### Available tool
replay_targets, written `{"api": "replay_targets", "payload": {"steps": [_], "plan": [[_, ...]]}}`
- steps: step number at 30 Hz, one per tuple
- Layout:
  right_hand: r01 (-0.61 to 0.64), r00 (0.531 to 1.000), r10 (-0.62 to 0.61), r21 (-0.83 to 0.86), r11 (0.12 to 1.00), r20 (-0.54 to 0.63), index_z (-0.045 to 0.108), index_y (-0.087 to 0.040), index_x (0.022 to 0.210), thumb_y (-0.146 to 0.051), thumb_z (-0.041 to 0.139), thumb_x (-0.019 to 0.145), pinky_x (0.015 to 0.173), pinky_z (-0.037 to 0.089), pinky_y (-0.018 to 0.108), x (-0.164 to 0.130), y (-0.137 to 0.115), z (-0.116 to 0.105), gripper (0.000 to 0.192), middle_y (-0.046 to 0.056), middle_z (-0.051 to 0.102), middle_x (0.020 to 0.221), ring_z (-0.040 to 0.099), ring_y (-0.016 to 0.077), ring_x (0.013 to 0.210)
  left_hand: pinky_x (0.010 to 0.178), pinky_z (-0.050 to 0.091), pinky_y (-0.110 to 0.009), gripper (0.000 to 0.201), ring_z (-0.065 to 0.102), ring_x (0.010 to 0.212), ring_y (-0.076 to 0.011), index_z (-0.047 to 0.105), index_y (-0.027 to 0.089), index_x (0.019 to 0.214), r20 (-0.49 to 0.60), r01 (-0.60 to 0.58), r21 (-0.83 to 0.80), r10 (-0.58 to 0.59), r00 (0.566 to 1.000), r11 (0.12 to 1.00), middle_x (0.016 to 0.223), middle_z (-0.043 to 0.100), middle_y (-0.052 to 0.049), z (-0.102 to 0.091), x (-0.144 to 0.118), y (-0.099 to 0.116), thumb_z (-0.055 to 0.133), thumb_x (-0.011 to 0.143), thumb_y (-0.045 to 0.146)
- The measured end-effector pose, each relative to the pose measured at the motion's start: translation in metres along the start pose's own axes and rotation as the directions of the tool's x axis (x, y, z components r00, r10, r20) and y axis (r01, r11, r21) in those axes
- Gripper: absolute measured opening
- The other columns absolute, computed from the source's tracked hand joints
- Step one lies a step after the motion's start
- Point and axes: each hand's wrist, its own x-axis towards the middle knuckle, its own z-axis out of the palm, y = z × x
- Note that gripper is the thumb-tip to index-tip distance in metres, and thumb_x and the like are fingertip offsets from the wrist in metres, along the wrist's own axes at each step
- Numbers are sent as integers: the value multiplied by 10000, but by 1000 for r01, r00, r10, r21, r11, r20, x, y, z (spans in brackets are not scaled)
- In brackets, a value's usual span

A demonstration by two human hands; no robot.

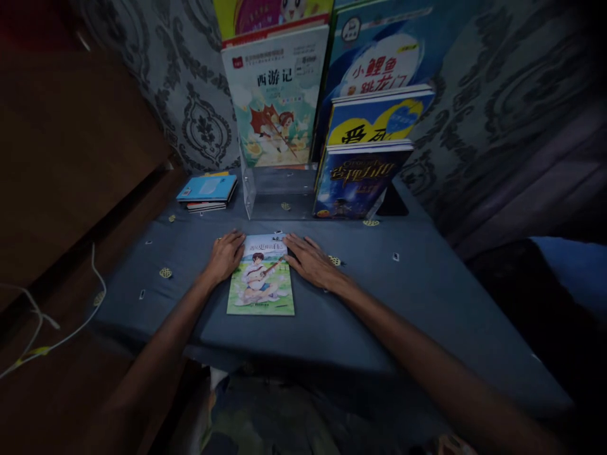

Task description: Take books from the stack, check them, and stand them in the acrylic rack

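Far left, a white cable (71, 332) trails off the worktop (403, 297); behind it sits a small stack of books (207, 191). The left hand (226, 256) lies flat, fingers loosely together, on the upper left edge of the green picture book (260, 278) (face up, mid-worktop). The right hand (310, 259) presses flat with fingers spread on its upper right corner. Behind, a clear stand (272, 189) and upright books (360, 177).

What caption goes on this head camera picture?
Left hand and right hand rest on a picture book lying on the blue table.
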Motion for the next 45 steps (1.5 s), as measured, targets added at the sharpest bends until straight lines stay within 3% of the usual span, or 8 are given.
{"api": "replay_targets", "payload": {"steps": [5,13,18,23,34,39,45], "plan": [[-17,999,18,-34,999,32,413,-143,1527,-382,339,1038,1234,265,526,-1,-4,-3,549,150,409,1592,320,259,1511,1073,446,-524,400,462,1414,-309,622,182,1338,-27,-61,7,61,998,998,1427,603,-137,0,-22,8,420,997,243],[0,1000,0,-49,999,12,412,-161,1529,-438,309,1043,1228,276,542,0,1,2,569,143,421,1587,334,262,1505,1057,457,-501,356,464,1416,-280,599,186,1340,-78,-230,-83,224,972,970,1412,615,-133,-12,-110,58,471,1015,251],[9,1000,-9,-52,999,2,424,-157,1521,-438,315,1040,1226,287,536,0,3,5,568,142,430,1582,342,266,1501,1120,396,-543,429,498,1394,-275,523,196,1419,-69,-245,-52,241,968,968,1443,588,-151,-16,-139,74,541,999,277],[10,1000,-10,-64,998,-5,425,-151,1520,-422,330,1036,1216,300,551,0,5,6,562,146,432,1579,355,281,1494,1149,381,-547,381,550,1351,-268,555,188,1364,-72,-234,44,237,969,971,1404,621,-150,-12,-136,79,550,1005,316],[30,999,-31,-54,998,-28,438,-195,1513,-438,333,1037,1205,317,551,0,8,6,545,138,461,1564,388,273,1478,1123,437,-434,503,533,1371,-277,546,116,1367,-6,-365,230,376,926,902,1405,624,-149,7,-97,100,524,1004,463],[14,1000,-15,-46,999,-9,451,-155,1501,-429,328,1036,1212,305,544,-1,6,3,554,149,465,1559,374,276,1485,1095,448,-449,469,559,1339,-312,545,58,1357,-20,-399,329,429,903,856,1376,638,-177,9,-100,106,450,1046,395],[32,999,-33,-42,999,-22,451,-178,1500,-418,337,1034,1205,314,551,-2,6,2,536,148,472,1555,392,272,1476,1071,468,-413,358,605,1292,-266,586,98,1303,-66,-397,310,436,898,864,1332,673,-157,11,-102,106,380,1067,272]]}}
